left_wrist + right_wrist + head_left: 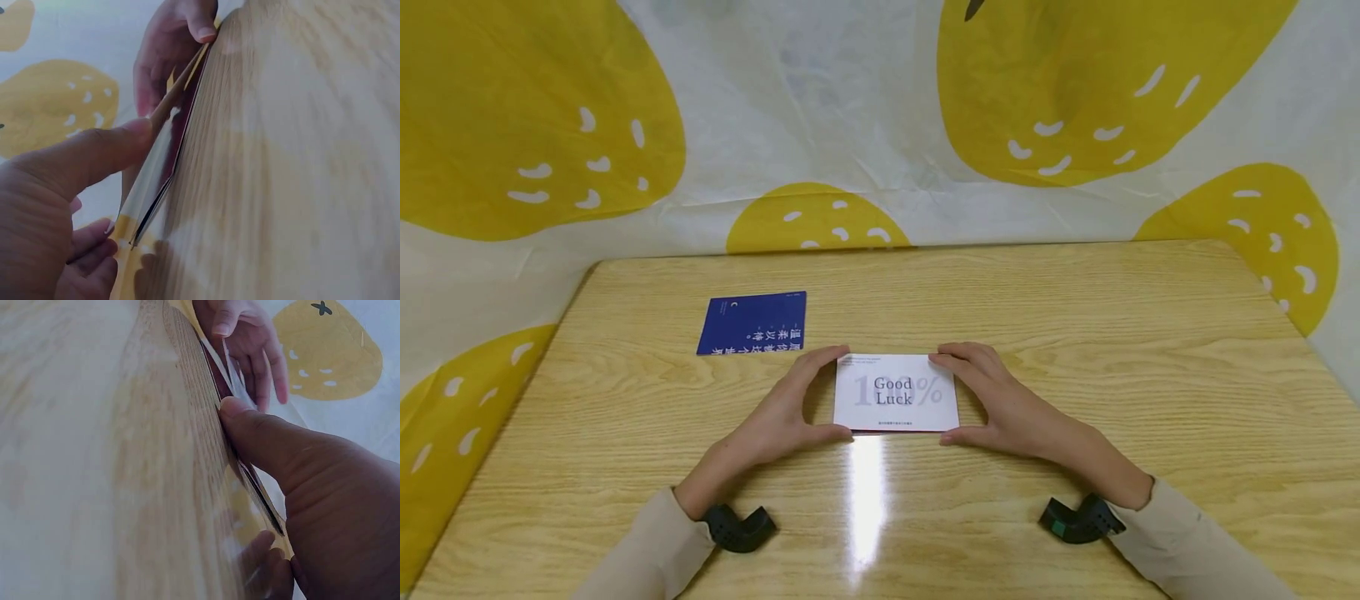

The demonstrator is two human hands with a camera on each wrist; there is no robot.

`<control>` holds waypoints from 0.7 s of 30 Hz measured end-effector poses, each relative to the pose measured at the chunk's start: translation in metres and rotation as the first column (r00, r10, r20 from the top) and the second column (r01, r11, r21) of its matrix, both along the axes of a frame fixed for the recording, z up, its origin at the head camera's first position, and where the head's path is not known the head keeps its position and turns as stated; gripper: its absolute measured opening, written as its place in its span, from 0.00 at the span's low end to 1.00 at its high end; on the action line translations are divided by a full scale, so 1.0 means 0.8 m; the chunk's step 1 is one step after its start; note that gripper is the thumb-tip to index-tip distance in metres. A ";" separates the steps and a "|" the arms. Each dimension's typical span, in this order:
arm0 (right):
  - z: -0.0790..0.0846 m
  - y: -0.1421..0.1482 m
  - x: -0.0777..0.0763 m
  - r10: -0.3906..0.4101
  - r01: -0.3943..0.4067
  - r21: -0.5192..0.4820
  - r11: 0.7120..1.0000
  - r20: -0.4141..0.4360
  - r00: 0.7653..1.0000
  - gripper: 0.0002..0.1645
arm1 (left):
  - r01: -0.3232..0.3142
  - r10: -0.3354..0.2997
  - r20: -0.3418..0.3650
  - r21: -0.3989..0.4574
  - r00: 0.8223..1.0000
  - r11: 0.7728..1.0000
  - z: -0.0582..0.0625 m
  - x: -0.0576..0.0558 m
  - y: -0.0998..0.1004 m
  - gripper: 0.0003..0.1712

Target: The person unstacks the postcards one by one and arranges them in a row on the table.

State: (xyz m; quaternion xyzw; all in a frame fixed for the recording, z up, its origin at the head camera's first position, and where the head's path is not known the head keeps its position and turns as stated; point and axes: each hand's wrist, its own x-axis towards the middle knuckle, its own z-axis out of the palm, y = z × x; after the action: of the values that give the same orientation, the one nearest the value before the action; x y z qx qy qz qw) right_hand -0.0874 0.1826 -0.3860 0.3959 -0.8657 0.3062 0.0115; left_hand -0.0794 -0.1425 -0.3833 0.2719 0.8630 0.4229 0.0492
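Observation:
A white postcard printed "Good Luck" lies face up between the two hands, with dark red showing under its near edge. My left hand holds the left end, thumb at the near edge and fingers at the far edge. At the right end my right hand grips in the same way. In the left wrist view the left thumb presses along the edge of the cards, which fan slightly apart over a dark red layer. The right thumb sits on that edge in the right wrist view.
A dark blue card with white Chinese characters lies on the wooden table, beyond the left hand. A white cloth with yellow fruit shapes hangs behind the table. Black wrist mounts sit at both sleeves.

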 end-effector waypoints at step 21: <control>0.035 -0.007 -0.023 -0.024 0.023 -0.045 0.999 -0.029 0.999 0.53 | 0.025 -0.030 -0.118 -0.038 0.993 0.999 0.038 -0.025 -0.008 0.56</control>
State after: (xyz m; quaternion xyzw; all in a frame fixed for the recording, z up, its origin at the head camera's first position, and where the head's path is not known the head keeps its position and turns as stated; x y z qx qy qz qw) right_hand -0.1057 0.1766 -0.3583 0.3899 -0.8629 0.3194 0.0368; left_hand -0.0996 -0.1491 -0.3530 0.3074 0.8681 0.3897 0.0088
